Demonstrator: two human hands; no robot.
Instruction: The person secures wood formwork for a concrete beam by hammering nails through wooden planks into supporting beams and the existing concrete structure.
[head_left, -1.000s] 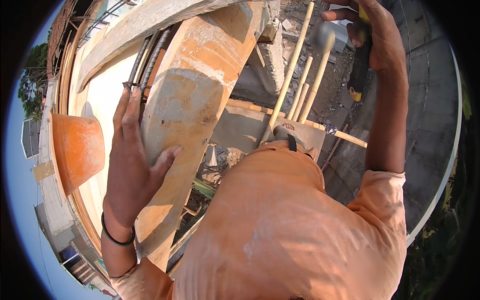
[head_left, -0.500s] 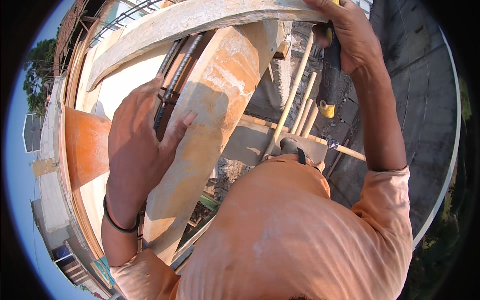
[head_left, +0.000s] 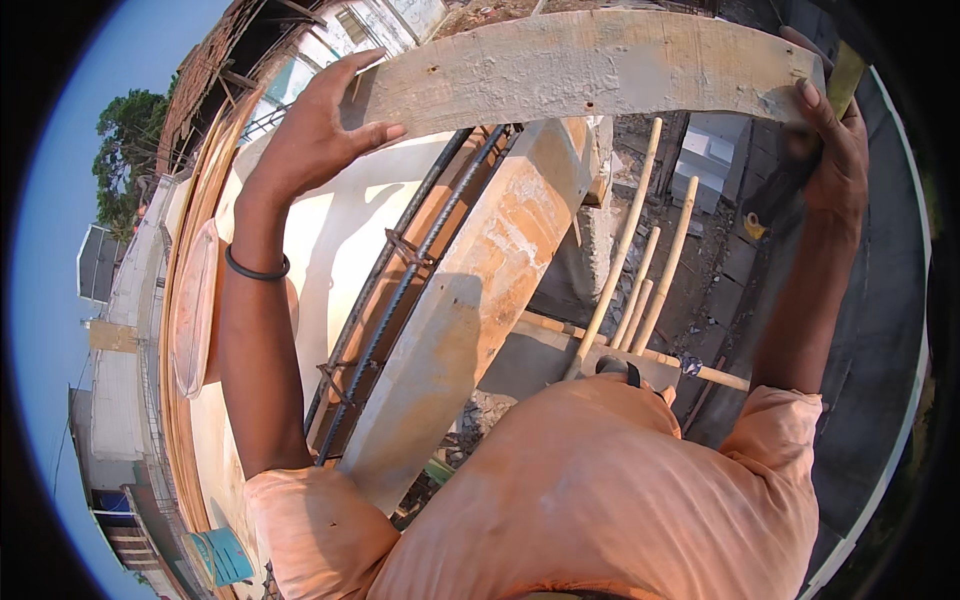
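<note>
A weathered grey plank (head_left: 590, 65) is held up across the top of the view, one end in each hand. My left hand (head_left: 310, 135) grips its left end, thumb on the near edge and fingers at the far edge. At the other end, my right hand (head_left: 840, 150) is closed around the plank. A yellow piece (head_left: 846, 75) shows beside the right fingers; its kind is unclear. Below the plank, ribbed steel rebar (head_left: 425, 245) tied with wire lies in a channel beside a thick, stained board (head_left: 475, 265).
Pale sheeting (head_left: 340, 210) lies left of the rebar, with a rounded orange-pink object (head_left: 195, 310) by my left forearm. Several bamboo poles (head_left: 625, 240) stand beyond my body over rubble. A grey wall (head_left: 885, 330) runs along the right. White blocks (head_left: 705, 155) sit below.
My left hand has moved from the rebar and thick board up to the plank's left end. My right hand has shifted right with the plank, whose broad face now shows.
</note>
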